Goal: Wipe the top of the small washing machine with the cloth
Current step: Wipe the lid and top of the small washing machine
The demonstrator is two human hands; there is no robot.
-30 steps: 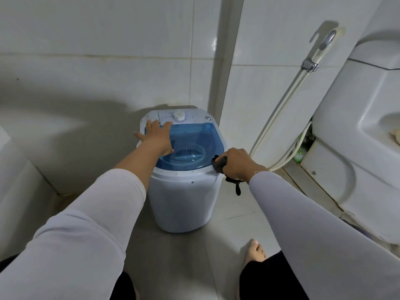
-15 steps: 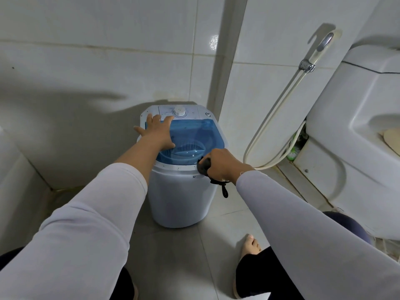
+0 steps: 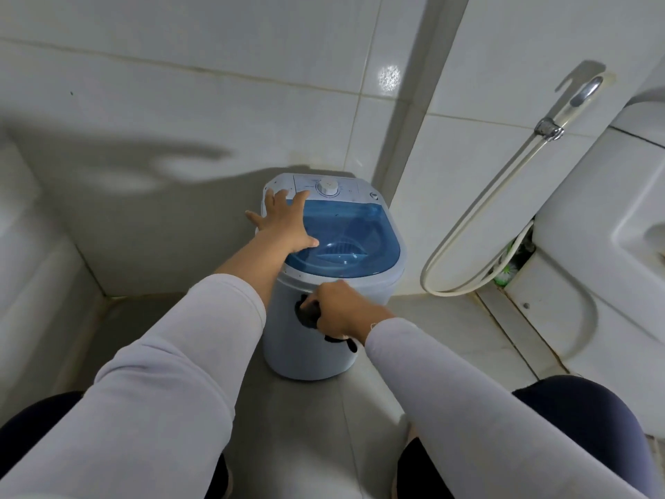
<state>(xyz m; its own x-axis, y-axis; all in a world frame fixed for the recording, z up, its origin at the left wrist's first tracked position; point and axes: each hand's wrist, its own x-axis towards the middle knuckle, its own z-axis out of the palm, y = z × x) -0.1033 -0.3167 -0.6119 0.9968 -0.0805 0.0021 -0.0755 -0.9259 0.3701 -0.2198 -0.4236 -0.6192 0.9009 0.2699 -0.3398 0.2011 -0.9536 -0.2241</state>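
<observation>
The small washing machine [image 3: 306, 354] stands on the floor in the wall corner, white with a clear blue lid [image 3: 360, 239] and a white dial [image 3: 327, 187] at the back. My left hand [image 3: 286, 221] lies flat with spread fingers on the lid's left side. My right hand [image 3: 338, 307] is closed around a dark cloth [image 3: 307, 313], pressed against the machine's front wall just below the rim. A strip of the cloth hangs under my wrist.
A toilet [image 3: 590, 268] stands to the right, with a spray hose [image 3: 478, 225] looping down the tiled wall between it and the machine. A white ledge [image 3: 32, 268] runs along the left. My knees are at the bottom of the view.
My right hand with the cloth has slid left along the front rim and down onto the front wall. My left hand has stayed flat on the lid.
</observation>
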